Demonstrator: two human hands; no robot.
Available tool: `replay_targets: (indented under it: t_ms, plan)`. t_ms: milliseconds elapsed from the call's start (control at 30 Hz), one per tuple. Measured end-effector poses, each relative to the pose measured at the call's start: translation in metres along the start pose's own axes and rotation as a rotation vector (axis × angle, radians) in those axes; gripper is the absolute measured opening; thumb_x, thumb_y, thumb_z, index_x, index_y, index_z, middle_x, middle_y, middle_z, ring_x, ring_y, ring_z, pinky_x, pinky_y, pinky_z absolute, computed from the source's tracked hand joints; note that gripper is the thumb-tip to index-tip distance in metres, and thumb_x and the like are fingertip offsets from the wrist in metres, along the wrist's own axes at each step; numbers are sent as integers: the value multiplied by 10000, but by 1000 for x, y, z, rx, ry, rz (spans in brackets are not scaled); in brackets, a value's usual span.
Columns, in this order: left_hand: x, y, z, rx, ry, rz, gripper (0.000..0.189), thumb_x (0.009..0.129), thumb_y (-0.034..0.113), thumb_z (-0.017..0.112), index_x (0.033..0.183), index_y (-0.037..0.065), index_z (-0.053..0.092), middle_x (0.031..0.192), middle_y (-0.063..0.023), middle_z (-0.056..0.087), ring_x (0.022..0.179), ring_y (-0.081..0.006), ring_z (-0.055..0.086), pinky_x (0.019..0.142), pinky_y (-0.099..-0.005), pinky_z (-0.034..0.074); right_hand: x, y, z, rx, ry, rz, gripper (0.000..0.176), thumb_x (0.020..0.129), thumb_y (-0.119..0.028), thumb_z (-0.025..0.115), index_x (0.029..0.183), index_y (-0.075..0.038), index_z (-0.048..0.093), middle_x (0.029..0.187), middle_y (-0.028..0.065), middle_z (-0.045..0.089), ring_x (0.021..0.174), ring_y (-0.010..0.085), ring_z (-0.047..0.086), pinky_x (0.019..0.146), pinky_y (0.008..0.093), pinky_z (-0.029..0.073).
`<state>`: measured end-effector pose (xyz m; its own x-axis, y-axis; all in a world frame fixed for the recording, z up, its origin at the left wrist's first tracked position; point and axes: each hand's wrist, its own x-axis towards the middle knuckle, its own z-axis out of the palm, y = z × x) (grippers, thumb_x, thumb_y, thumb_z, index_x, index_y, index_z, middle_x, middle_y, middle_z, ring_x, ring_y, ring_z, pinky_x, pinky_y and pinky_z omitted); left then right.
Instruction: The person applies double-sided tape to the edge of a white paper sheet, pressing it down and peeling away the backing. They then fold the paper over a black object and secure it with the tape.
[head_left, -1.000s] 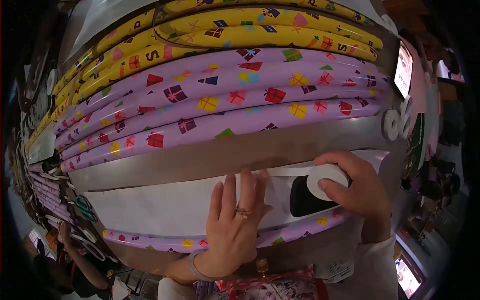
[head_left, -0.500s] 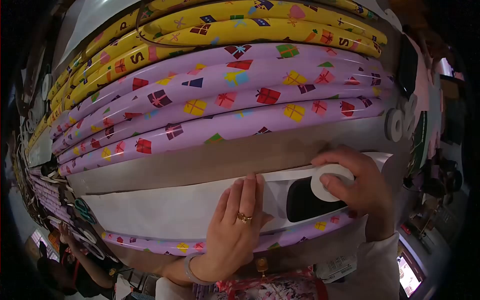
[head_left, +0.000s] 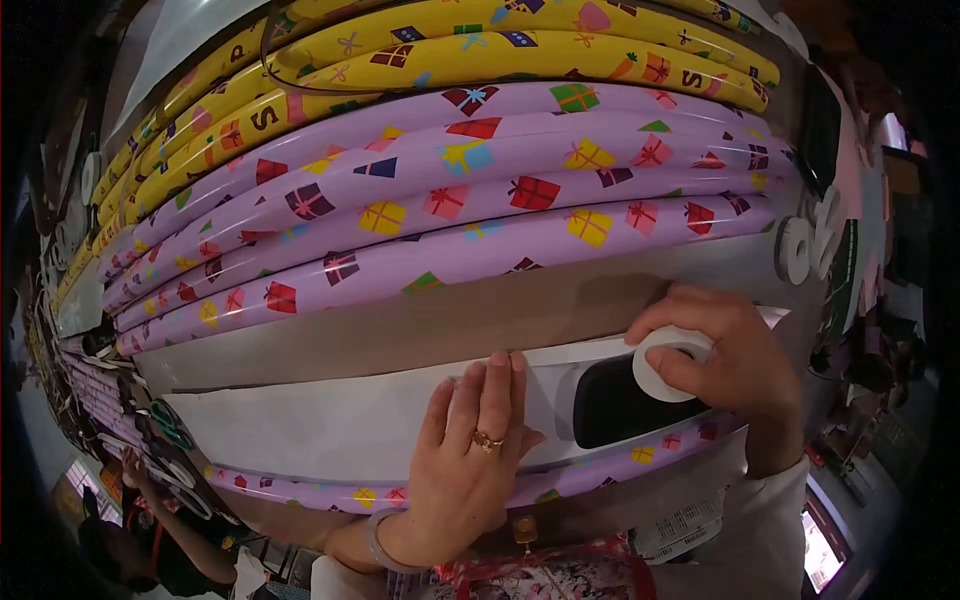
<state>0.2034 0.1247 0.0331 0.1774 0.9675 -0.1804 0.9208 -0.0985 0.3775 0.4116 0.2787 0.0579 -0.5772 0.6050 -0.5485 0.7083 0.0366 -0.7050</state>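
On the counter, tape in one hand and paper under the other

Under my left hand (head_left: 470, 460) lies the white underside of a sheet of purple gift-patterned wrapping paper (head_left: 320, 430), spread across the grey counter top (head_left: 400, 320). That hand grips nothing: the fingers are stretched out flat and close together, pressing the sheet down near its upper edge, with a gold ring (head_left: 487, 440) on one finger and a pale bangle (head_left: 378, 545) at the wrist. My right hand (head_left: 740, 365) is curled round a white roll of adhesive tape (head_left: 668, 362), thumb on its face and fingers over the top. The roll sits at the right end of the sheet, just above a black rounded object (head_left: 620, 405) that shows against the white paper. A white strip of tape (head_left: 575, 350) runs from the roll leftward along the paper's upper edge to my left fingertips. Beyond the counter's bare band, long purple rolls of gift wrap (head_left: 450, 200) are stacked, with yellow rolls of gift wrap (head_left: 500, 55) behind them. Several more white tape rolls (head_left: 800, 250) stand at the far right. Low on the left, another person's hand (head_left: 130, 465) shows beside teal-handled scissors (head_left: 165, 420)
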Motion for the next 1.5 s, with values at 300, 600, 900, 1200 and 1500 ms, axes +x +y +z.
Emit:
replay_targets:
  t_ms: [300, 600, 900, 1200, 1500]
  plan:
    - [-3, 0, 0, 78, -67, 9, 685, 796, 324, 670, 1367, -5, 481, 1393, -125, 405, 1196, -242, 492, 965, -409, 467, 10, 1, -12, -35, -128, -25, 221, 777, -155, 652, 985, -89, 684, 893, 118, 663, 832, 299, 647, 746, 370, 502]
    - [0, 1, -4, 20, -65, 2, 734, 739, 300, 720, 1356, -19, 481, 1374, -133, 416, 1181, -270, 506, 974, -423, 459, 13, -1, -20, -84, -181, -49, 232, 776, -126, 657, 1000, -77, 690, 916, 97, 669, 855, 263, 646, 775, 345, 499]
    - [-3, 0, 2, 29, -5, 30, 688, 805, 307, 666, 1361, -42, 456, 1361, -144, 414, 1190, -273, 485, 986, -415, 439, 18, 2, -33, -61, -291, -137, 300, 814, -146, 662, 1101, -57, 652, 1014, 93, 667, 948, 230, 643, 840, 316, 490]
    - [-4, 1, 0, -79, 67, 12, 714, 732, 226, 746, 1333, -48, 474, 1319, -132, 445, 1174, -291, 488, 982, -404, 435, -4, -8, -25, -293, -134, -144, 269, 881, -131, 616, 1142, -66, 618, 1044, 84, 561, 953, 225, 582, 823, 324, 475]
    - [-6, 1, 8, -67, 120, 12, 728, 724, 204, 762, 1344, -35, 464, 1329, -125, 433, 1184, -301, 486, 987, -402, 434, 4, -1, -16, -203, 22, -195, 258, 879, -77, 610, 1135, -76, 633, 1050, 90, 561, 999, 258, 562, 880, 339, 447]
